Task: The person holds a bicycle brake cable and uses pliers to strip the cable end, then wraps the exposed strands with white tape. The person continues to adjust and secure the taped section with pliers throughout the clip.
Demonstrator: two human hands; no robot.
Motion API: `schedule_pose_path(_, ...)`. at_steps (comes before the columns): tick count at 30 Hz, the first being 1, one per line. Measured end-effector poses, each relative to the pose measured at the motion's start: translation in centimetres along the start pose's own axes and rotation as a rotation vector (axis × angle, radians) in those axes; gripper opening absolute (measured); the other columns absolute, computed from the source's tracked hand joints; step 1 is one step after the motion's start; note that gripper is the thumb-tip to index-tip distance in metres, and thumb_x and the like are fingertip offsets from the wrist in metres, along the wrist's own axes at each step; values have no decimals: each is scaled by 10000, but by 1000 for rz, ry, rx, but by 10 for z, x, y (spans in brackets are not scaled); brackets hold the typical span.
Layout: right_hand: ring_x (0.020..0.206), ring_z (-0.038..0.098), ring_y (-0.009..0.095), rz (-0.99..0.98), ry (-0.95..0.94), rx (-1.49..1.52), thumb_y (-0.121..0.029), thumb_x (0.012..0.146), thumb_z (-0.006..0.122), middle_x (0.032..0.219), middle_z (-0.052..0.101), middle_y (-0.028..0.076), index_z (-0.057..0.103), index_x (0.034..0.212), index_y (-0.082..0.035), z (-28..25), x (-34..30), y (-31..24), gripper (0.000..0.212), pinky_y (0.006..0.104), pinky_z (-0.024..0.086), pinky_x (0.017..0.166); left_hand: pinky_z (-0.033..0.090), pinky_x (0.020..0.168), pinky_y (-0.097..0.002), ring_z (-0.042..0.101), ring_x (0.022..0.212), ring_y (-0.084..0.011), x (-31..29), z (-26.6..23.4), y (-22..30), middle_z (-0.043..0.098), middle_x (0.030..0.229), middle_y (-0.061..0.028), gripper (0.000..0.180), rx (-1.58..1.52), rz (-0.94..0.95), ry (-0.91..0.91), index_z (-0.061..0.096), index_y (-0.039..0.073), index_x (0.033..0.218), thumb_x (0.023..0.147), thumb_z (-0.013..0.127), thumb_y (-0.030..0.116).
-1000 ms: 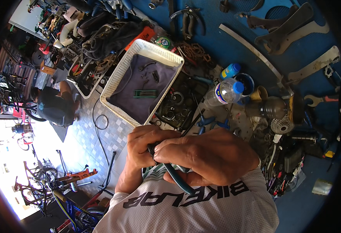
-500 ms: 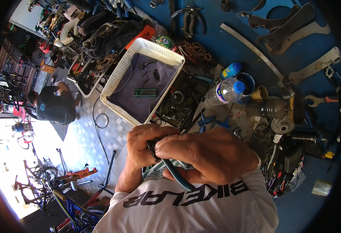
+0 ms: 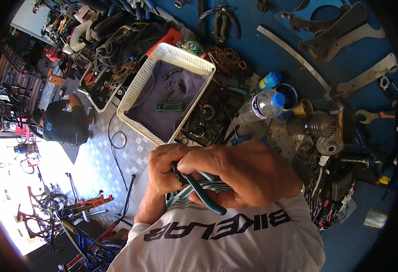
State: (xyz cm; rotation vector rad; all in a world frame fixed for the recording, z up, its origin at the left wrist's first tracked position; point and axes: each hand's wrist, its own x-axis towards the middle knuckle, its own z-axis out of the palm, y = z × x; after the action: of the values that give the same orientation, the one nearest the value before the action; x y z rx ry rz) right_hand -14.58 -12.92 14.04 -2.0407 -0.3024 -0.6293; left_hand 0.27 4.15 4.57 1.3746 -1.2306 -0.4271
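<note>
Close in front of my chest, my right hand (image 3: 248,174) grips a pair of pliers (image 3: 204,196) with dark green handles. The handles are spread apart, one of them pointing down toward my shirt. My left hand (image 3: 163,167) meets it on the left, fingers curled round a small dark part (image 3: 179,176) at the pliers' head. Fingers cover most of that part and the jaws, so I cannot make out its kind. Just beyond the hands is a white plastic basket (image 3: 131,121) lined with a dark cloth, holding a green slotted piece (image 3: 169,107) and several small dark parts.
Right of the basket lie a dark tray (image 3: 203,119) with metal parts and a blue-handled tool (image 3: 240,138). Farther right stands a clear bottle (image 3: 263,106) with a blue cap. Tools hang on a blue pegboard (image 3: 248,45). A person (image 3: 66,120) is at far left, above several bicycles (image 3: 56,204).
The pliers' handles have spread, and the second handle now shows between my hands. My right hand has shifted slightly up and left, its lower fingers moving away from the palm.
</note>
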Motion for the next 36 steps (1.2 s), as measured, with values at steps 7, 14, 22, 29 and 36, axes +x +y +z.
schedule_pose_path(7, 850, 787, 243, 23, 4, 2, -107, 790, 919, 1098, 750, 164, 599, 1288, 71, 0, 0, 0, 618, 339, 643, 681, 546, 625, -357, 732, 699, -299, -6, -2, 0, 752, 845, -143, 402, 7, -75, -11, 752, -24, 972, 643, 877, 170)
schedule_pose_path(14, 849, 785, 234, -36, 11, -28, -118, 789, 919, 1108, 748, 126, 626, 1248, 52, 1, 1, 0, 570, 334, 640, 677, 577, 687, -359, 769, 782, -291, 2, 0, 7, 792, 934, -136, 403, 55, -28, -27, 779, -3, 1027, 660, 851, 147)
schedule_pose_path(22, 845, 783, 218, -16, -12, -67, -136, 786, 925, 1088, 747, 97, 646, 1227, 20, 4, -3, -1, 545, 333, 633, 657, 580, 696, -361, 772, 789, -287, 4, -4, 10, 792, 932, -135, 427, 197, 8, -56, 786, 4, 1048, 660, 847, 171)
schedule_pose_path(29, 847, 784, 216, -50, 40, -77, -134, 782, 927, 1077, 745, 92, 649, 1220, 21, 6, 0, -1, 542, 339, 634, 656, 585, 694, -363, 772, 780, -292, 5, -5, 11, 790, 922, -141, 430, 171, 49, -49, 781, -15, 1042, 675, 845, 199)
schedule_pose_path(36, 829, 791, 215, -53, 59, -54, -129, 781, 929, 1057, 756, 92, 650, 1212, 21, 7, -1, 1, 535, 327, 639, 655, 584, 685, -363, 771, 775, -288, 6, 3, 8, 791, 922, -137, 408, 87, 102, 50, 780, -16, 1038, 702, 855, 203)
